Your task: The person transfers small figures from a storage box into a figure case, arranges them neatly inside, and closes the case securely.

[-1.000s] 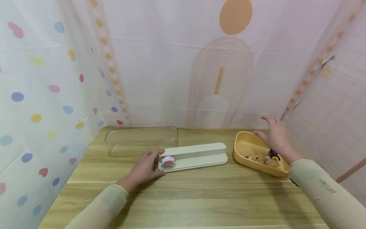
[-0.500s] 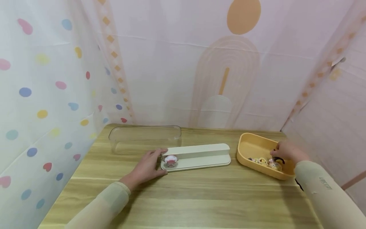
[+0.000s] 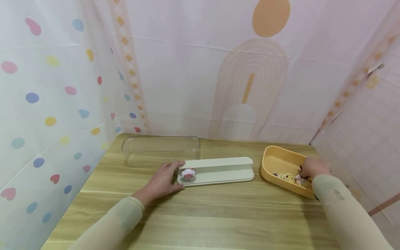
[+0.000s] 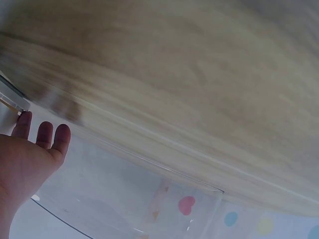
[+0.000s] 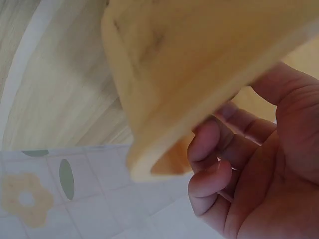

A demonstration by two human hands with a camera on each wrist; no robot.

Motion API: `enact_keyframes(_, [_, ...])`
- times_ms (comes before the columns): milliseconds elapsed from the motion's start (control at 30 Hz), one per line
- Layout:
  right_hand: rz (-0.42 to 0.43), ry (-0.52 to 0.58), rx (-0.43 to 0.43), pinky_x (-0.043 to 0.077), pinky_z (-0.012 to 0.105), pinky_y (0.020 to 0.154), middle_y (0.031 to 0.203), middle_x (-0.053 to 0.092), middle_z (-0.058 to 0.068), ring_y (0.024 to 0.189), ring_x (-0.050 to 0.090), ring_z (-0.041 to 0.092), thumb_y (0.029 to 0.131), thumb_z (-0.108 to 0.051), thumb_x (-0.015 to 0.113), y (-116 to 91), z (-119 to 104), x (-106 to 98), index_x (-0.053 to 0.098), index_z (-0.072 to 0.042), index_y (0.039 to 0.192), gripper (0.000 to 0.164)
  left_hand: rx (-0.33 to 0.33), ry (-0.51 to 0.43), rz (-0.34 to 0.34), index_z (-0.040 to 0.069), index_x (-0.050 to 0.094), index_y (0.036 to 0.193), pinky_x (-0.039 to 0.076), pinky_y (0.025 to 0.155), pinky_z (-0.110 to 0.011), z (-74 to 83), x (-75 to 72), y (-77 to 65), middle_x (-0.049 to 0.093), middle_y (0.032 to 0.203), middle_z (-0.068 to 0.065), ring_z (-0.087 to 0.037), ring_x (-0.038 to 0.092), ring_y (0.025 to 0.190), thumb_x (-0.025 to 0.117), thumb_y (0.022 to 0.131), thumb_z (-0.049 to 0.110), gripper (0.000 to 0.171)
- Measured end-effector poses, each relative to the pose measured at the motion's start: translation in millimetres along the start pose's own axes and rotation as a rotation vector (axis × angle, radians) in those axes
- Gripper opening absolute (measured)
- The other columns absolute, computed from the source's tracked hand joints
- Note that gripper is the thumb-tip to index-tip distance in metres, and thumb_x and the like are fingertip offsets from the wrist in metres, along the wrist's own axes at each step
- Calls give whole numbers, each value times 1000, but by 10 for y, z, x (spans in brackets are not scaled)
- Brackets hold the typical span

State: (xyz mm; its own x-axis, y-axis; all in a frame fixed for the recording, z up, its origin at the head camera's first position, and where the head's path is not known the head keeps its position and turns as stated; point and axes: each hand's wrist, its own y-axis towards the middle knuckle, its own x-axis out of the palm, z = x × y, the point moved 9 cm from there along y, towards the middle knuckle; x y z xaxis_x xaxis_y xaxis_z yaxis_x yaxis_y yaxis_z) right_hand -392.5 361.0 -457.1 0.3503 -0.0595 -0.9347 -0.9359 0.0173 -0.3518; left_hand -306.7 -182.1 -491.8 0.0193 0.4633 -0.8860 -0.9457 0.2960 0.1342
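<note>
My left hand (image 3: 160, 182) holds the left end of a cream two-step stand (image 3: 223, 175), thumb at the front edge and fingers at the back. Beside that hand, a small figurine with a white top and pink body (image 3: 188, 174) sits on the lower step. My right hand (image 3: 314, 167) reaches down into a yellow tray (image 3: 272, 158), fingers curled, over a dark figurine (image 3: 300, 168) that it mostly covers. Several small toy figurines (image 3: 289, 177) lie along the tray's front side. In the right wrist view, the tray wall hides my fingertips; I cannot tell whether they grip the dark figurine.
A clear plastic cover (image 3: 160, 144) stands behind the stand at the back left of the wooden table (image 3: 206, 218). Patterned cloth (image 3: 181, 86) hangs behind the table and at both sides. The table's back edge runs along the cloth.
My right hand has come down from above the tray to the dark figurine inside, its fingers now curled. My left hand keeps its hold on the stand. The head view has shifted slightly.
</note>
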Motion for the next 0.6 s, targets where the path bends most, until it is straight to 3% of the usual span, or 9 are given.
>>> enact_keyframes(200, [13,-28,-9,51,57,77,89,67,20,80,55,32,95,-18,67,-1,-38,1,66,-8,78,20,-8,-4,-7,19,45,155,44,118,-65,-1,-3,-3,63,152,-16,-45,52,142,94,83,38,89])
enact_keyframes(367, [34,-84,-68,53,52,70,88,69,17,76,56,30,95,-11,60,-11,-113,-19,66,-9,74,21,-16,2,-13,20,44,156,43,120,-64,-6,6,-3,62,153,-16,-44,52,144,93,84,39,89])
enact_keyframes(600, [109,-67,-182,48,45,67,78,63,11,73,55,28,94,-15,67,8,-235,-68,59,-10,76,21,-14,11,-12,20,44,156,44,119,-64,-6,-4,-12,63,152,-17,-44,52,144,93,84,39,89])
